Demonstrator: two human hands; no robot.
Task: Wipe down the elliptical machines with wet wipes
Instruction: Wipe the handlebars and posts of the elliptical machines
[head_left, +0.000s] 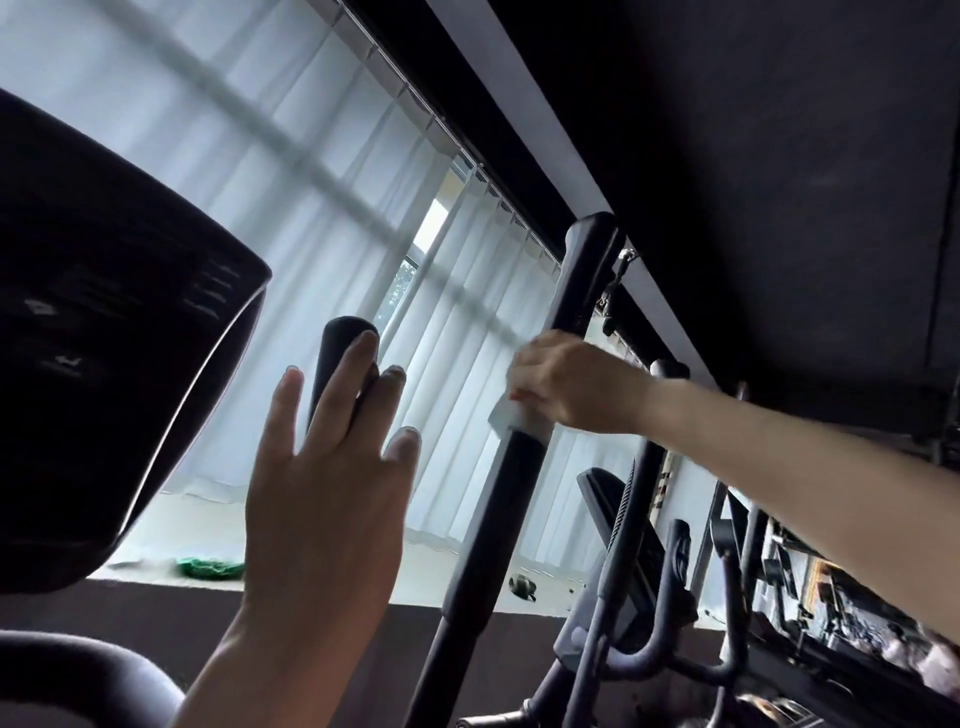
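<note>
I stand at a black elliptical machine, looking up along its handles. My right hand (563, 382) grips the tall right handle bar (511, 467) with a white wet wipe (519, 418) wrapped round it, a little above the bar's middle. My left hand (332, 467) is raised with fingers spread and straight; its fingertips touch the shorter black handle (337, 345) from the front. The machine's dark console (104, 338) fills the left side.
White vertical blinds (311, 156) cover the window behind. Another exercise machine (639, 561) stands to the right, with more gym gear (810, 597) beyond it. A green bundle (210, 566) and a small dark object (522, 584) lie on the window ledge.
</note>
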